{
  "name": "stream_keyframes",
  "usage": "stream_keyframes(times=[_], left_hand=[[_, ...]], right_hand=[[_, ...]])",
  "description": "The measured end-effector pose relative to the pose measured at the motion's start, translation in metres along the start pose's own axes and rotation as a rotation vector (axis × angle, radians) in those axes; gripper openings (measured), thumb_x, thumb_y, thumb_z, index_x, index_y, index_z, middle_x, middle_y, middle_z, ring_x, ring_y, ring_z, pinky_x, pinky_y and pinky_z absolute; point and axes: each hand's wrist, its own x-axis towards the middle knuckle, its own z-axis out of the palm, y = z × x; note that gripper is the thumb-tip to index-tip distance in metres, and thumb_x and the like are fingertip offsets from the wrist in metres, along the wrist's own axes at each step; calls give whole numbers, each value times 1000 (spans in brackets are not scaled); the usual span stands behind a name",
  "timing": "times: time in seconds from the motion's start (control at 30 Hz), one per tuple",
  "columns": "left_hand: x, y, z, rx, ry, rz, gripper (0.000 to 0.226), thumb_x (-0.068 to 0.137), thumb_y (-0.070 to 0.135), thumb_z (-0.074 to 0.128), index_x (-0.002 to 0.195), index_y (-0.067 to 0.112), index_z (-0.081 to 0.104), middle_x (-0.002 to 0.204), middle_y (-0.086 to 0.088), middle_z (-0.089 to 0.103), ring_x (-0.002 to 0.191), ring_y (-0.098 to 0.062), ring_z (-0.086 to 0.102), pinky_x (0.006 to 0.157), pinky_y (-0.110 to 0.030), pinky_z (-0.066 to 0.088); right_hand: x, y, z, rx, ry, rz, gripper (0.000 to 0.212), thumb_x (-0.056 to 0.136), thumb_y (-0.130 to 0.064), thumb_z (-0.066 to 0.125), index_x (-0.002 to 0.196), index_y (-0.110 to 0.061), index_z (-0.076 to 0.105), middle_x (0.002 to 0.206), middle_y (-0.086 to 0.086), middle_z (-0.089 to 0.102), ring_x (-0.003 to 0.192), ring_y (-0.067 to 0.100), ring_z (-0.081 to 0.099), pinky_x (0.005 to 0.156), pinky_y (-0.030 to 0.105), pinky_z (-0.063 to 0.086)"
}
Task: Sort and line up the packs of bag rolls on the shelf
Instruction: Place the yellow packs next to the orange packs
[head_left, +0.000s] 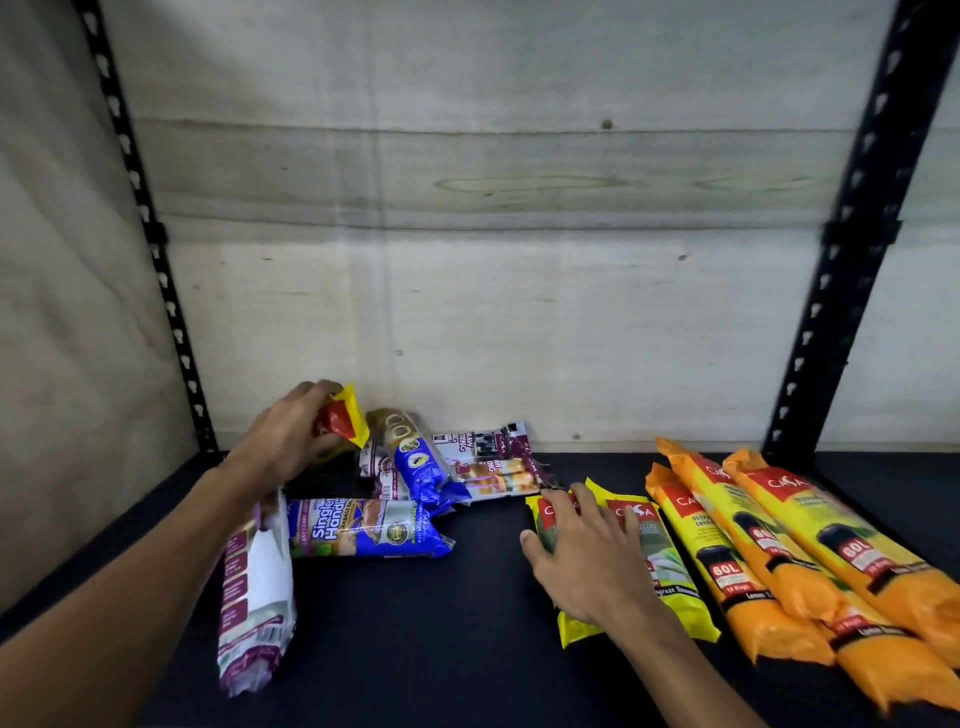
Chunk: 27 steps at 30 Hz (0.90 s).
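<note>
At the back left of the shelf (467, 649), the left hand (291, 441) holds a yellow pack (345, 415) by its red-labelled end, its fingers curled round it, lifted a little above the jumble of blue packs (374, 527) and purple-and-white packs (254, 597) lying at mixed angles. The sorted row lies well to the right: orange packs (769, 566) side by side, long axes running front to back, and just left of them two yellow-green packs (660, 551). The right hand (587, 556) rests on the leftmost of these, fingers spread and relaxed over its top, thumb at its left edge. The held pack therefore sits across the shelf from its likely place, nearer the left hand, and would probably need turning to lie front to back, parallel with the row.
</note>
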Motion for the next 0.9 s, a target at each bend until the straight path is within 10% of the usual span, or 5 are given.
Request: stream_keyframes(times=[0.23,0.37,0.6,0.8,0.9], left_hand=[[0,50,-52,-221,203,-13,70,77,46,77,133,15,49,121,-8,63,93,-26,67,85,-44,55],[0,101,-66,-370,182,-86,68,73,55,77,124,15,56,110,-4,70,91,-25,68,83,-39,55],[-7,195,-21,-684,-173,-275,46,67,53,77,51,12,64,50,-2,65,51,-20,68,61,-31,62],[-7,232,25,-886,-357,-414,69,56,50,86,101,2,64,84,-17,75,60,-26,75,58,-39,63],[-10,243,43,-921,-435,-438,75,67,45,84,119,0,56,89,-16,74,54,-20,73,47,-30,58]], right_hand=[[1,0,-7,77,-10,7,63,96,-61,38,151,-31,36,162,4,29,148,25,28,121,52,9],[-5,1,-20,278,172,-14,47,98,-54,43,134,-28,58,138,-4,58,133,17,43,111,38,36],[-44,3,-49,1097,-65,6,24,98,-35,60,122,-32,63,112,-9,69,102,14,69,96,37,56],[-53,31,-60,1101,-55,45,31,92,-26,71,120,-21,61,107,-2,72,81,14,75,72,26,61],[-50,46,-60,837,-10,65,31,89,-37,66,118,-26,65,104,-7,74,89,9,72,85,37,59]])
